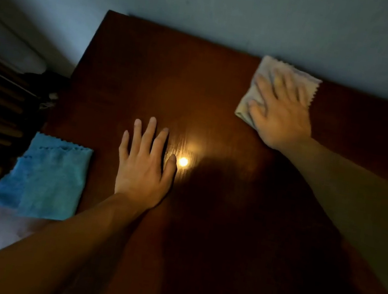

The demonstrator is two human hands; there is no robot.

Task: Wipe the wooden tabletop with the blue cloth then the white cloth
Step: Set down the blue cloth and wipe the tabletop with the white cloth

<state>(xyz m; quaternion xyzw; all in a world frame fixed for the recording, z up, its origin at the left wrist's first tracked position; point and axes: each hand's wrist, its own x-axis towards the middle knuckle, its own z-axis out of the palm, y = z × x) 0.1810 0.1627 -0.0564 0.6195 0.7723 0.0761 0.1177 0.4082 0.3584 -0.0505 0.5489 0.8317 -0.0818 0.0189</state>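
White-cloth pass, far right corner of the wooden tabletop (222,88).

Right hand (282,110) lay flat with fingers spread, pressing the white cloth (259,65) beneath its palm, blurred. Left hand (145,164) rested empty, fingers apart, on bare wood; blue cloth (43,179) lay folded just left of it, overhanging the table's edge. Risk, as judged: a brushing forearm could tip that cloth off.

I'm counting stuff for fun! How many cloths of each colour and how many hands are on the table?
Blue cloth: 1
White cloth: 1
Hands: 2, the left hand and the right hand
Total: 4
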